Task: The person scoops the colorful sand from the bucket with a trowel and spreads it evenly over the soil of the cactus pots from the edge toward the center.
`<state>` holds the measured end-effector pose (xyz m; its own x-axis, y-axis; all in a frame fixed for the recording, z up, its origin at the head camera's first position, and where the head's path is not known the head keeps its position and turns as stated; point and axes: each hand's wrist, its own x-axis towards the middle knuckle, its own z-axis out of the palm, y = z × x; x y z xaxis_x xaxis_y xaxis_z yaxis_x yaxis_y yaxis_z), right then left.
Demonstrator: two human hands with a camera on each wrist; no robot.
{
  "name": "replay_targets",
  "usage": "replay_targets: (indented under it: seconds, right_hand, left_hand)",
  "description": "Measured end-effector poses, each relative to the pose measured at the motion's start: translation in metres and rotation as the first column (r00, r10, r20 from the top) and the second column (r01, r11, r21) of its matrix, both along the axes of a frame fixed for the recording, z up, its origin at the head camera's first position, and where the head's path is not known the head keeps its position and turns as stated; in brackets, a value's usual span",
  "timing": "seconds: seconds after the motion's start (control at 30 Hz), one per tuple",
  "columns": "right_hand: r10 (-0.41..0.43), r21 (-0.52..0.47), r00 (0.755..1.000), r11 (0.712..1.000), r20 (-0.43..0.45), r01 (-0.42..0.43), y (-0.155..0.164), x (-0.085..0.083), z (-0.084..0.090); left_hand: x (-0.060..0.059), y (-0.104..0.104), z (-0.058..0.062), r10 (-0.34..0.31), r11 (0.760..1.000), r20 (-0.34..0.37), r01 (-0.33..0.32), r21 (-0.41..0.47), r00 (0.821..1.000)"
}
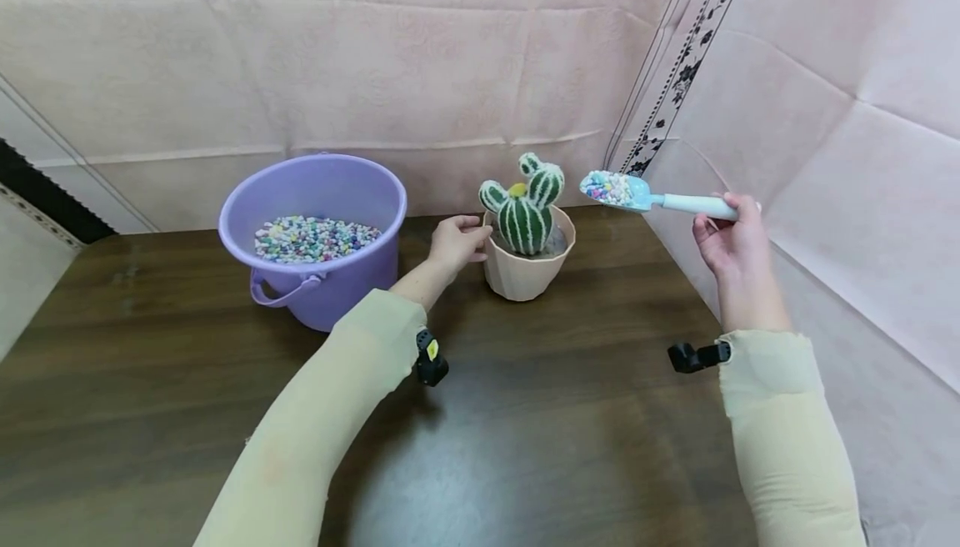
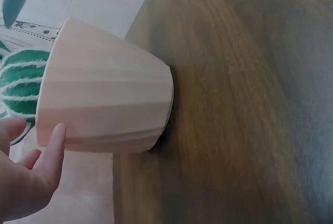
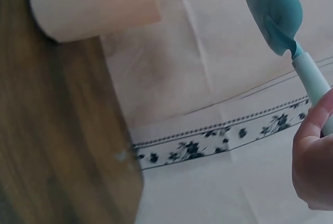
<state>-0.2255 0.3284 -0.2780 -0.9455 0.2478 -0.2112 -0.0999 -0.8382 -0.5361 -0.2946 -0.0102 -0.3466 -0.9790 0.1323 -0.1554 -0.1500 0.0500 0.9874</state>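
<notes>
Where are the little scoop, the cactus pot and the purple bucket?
scoop (image 1: 628,191): head view, on its pebble-filled blade.
cactus pot (image 1: 527,273): head view, on its front wall.
purple bucket (image 1: 337,290): head view, on its front wall.

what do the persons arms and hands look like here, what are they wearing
Both arms wear snug pale cream sleeves, the left sleeve and the right sleeve, which end at the wrists. The left hand and the right hand are bare, with no gloves or rings visible. A small black camera is strapped at each wrist: the left one bears a yellow mark, the right one is plain black.
</notes>
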Motion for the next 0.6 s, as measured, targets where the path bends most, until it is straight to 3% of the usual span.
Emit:
replay_targets:
  seconds: [0.33,0.6]
  right_hand:
    - [0.059,0.047,0.998,0.997,0.019,-0.059,0.007,0.001,-0.023]
    - [0.100,0.116,0.994,0.988,0.033,-0.104,0.004,-0.002,-0.029]
  left_hand:
    - [0.000,0.008,-0.004,0.062,0.998,0.004,-0.062,-0.001,0.998]
    - [0.000,0.009,-0.002,0.070,0.997,0.034,-0.071,0.021,0.997]
